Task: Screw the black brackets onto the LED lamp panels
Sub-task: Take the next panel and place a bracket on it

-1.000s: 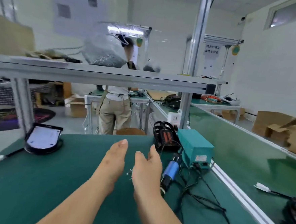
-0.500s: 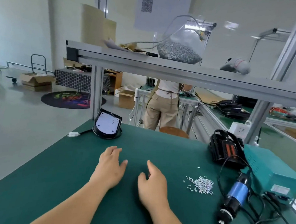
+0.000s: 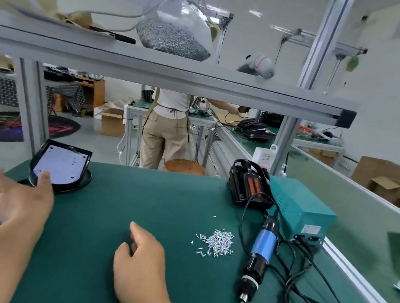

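I am reaching my left hand [image 3: 21, 200], open with fingers spread, toward the lamp panel [image 3: 62, 164] at the far left of the green table [image 3: 124, 200]. My right hand [image 3: 140, 260] is hovering loosely curled and empty, near the middle. The panel is sitting tilted on its black bracket [image 3: 83, 183], white face turned toward me, long axis running near to far. It looks light but stiff, probably scratch-prone, so I am aiming for its black edges. The screws [image 3: 218, 242] and the screwdriver [image 3: 260, 255] are lying to the right.
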`<action>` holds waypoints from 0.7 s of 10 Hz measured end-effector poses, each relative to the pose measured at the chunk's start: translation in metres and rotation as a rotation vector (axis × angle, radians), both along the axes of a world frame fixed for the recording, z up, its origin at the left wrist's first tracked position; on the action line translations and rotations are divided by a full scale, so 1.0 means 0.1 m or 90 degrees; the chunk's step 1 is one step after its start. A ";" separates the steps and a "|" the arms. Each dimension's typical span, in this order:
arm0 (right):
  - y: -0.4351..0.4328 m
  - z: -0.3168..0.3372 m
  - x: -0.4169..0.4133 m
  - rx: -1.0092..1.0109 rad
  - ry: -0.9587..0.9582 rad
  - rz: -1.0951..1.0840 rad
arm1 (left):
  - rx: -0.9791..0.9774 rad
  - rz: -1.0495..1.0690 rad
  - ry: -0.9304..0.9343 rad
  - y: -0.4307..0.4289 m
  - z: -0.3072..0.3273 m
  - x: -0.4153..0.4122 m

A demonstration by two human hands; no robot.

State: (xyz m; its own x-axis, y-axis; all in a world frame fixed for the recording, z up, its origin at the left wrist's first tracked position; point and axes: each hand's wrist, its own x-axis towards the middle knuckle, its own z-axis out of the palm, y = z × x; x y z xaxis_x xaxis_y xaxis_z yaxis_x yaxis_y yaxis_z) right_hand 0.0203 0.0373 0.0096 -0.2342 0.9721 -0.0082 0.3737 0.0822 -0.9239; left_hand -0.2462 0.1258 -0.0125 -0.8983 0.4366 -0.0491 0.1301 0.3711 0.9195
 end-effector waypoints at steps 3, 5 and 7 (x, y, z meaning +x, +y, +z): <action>0.09 -0.09 -0.02 0.026 -0.005 0.001 | -0.027 -0.010 0.018 0.57 -0.45 -0.49; 0.08 -0.08 -0.04 0.053 -0.028 0.009 | -0.020 0.023 0.001 0.38 -0.32 -0.41; 0.07 -0.07 -0.07 0.084 -0.037 -0.010 | 0.036 -0.075 -0.106 0.02 -0.24 -0.26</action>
